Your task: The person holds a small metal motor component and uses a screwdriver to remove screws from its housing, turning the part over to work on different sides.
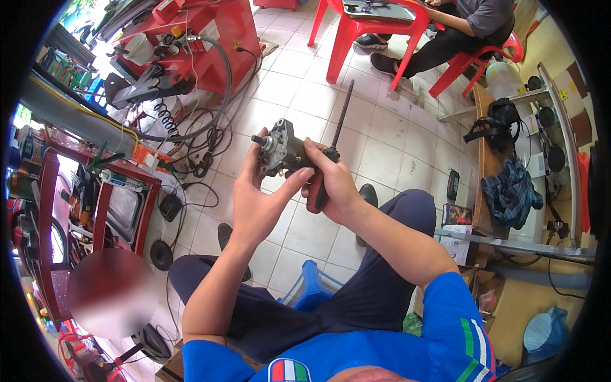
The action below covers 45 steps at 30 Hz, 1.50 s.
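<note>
My left hand (pixel 259 200) grips a small motor-like metal part (pixel 280 148) from its left side, fingers behind it and thumb along its lower edge. The part has a grey cast housing, a dark rounded body and a short shaft sticking out at the left. My right hand (pixel 335 186) is closed around the red and black handle of a screwdriver (pixel 344 116), whose long dark blade points up and away. The fingertips of that same hand also touch the part's right side. What lies behind the part is hidden.
Between my knees stands a blue stool (pixel 312 284). Cables (pixel 207 137) and a hose run over the tiled floor at left, beside a red rack (pixel 153 184). A person (pixel 474 25) sits by a red plastic table (pixel 369 28). A wooden bench (pixel 487 184) with a plaid cloth is at right.
</note>
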Motion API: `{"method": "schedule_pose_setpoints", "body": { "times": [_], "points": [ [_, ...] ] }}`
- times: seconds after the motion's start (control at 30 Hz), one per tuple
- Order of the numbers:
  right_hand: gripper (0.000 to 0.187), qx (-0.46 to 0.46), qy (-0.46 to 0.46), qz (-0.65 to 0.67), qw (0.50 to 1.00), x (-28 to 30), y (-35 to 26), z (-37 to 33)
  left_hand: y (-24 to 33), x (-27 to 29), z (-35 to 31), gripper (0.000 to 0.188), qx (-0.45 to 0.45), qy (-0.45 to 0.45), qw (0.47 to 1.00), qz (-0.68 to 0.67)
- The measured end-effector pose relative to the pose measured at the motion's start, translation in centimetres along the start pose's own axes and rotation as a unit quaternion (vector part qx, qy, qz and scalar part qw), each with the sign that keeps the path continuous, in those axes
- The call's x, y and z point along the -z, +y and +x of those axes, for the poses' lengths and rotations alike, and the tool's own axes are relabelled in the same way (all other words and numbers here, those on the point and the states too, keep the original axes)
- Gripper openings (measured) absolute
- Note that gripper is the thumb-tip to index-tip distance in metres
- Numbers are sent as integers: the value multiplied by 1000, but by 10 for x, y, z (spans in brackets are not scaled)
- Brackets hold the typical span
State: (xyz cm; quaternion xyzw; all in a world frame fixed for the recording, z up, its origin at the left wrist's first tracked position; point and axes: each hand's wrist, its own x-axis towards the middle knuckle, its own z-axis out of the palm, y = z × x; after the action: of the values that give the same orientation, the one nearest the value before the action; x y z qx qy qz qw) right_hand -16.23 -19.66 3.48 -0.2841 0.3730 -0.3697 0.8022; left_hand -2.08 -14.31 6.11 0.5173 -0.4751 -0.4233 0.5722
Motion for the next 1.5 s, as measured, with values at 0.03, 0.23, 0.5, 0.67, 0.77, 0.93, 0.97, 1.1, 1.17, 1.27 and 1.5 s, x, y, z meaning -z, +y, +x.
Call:
{"method": "schedule_pose_setpoints", "body": {
  "times": [0.03,0.23,0.5,0.67,0.77,0.93,0.97,1.1,1.17,1.27,1.5],
  "points": [
    [44,-12,-15,1,1000,0,0,0,0,1,1,86,-4,6,1000,5],
    [42,-65,-57,12,996,0,4,-4,0,10,5,84,-65,6,995,78],
    [36,-97,-179,-7,979,5,-1,-6,13,16,2,71,-63,-2,996,60],
    [44,-127,-254,-26,959,10,-3,-9,16,28,2,70,-80,-59,994,52],
    [46,-134,-312,-69,938,8,-8,-12,24,32,1,73,-64,-110,992,25],
    [48,-110,-352,-73,927,2,-15,-20,25,38,2,82,-99,-143,985,20],
    [48,-103,-357,-66,926,2,-13,-18,23,39,3,83,-107,-139,984,18],
    [45,-92,-303,-46,947,1,-5,-12,15,30,4,89,-87,-60,994,-41],
    [44,-78,-278,-28,957,3,-3,-14,11,22,5,84,-110,-9,992,-57],
    [46,-46,-250,-25,967,5,-5,-15,3,12,0,66,-145,103,984,-15],
    [44,-5,-187,-63,980,3,-12,-12,0,15,-7,23,-55,59,996,49]
  ]
}}
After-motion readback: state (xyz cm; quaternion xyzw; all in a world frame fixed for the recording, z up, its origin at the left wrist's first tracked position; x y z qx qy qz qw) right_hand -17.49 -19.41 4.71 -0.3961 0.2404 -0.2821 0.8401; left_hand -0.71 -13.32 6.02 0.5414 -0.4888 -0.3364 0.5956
